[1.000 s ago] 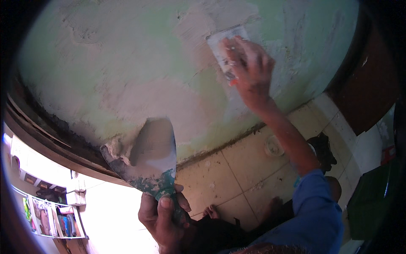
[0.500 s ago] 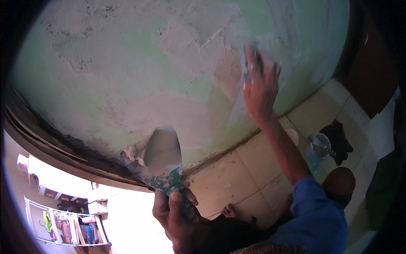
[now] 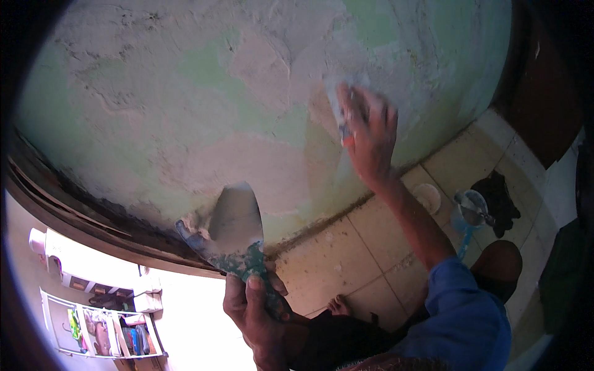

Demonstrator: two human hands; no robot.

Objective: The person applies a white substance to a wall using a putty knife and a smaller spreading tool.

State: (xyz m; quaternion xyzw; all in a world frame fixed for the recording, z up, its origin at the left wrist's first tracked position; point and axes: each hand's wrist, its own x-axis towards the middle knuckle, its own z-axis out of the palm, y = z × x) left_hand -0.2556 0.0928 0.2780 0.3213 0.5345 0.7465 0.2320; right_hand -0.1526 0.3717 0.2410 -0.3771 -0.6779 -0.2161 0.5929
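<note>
My left hand (image 3: 260, 312) grips the green, plaster-smeared handle of a wide putty knife (image 3: 236, 219), held up before the lower wall with a lump of putty on its blade's left part. My right hand (image 3: 371, 133) is closed on a smaller, pale-bladed scraper (image 3: 346, 111) with some orange near its handle, against the patched green wall (image 3: 207, 65). The scraper is blurred and partly hidden by my fingers. Rough pale filler patches cover much of the wall around it.
On the tiled floor (image 3: 365, 266) are a round pale container (image 3: 427, 198), a blue bucket (image 3: 470, 216) with tools and a dark cloth (image 3: 504, 210). A brown panel (image 3: 529, 105) and green object (image 3: 560, 278) stand right. A dark frame edges a bright doorway with a drying rack (image 3: 105, 324).
My right hand and scraper shifted right and down, then back left a little lower. My left hand and putty knife sit lower and further right in view than a second ago, as the view shifted.
</note>
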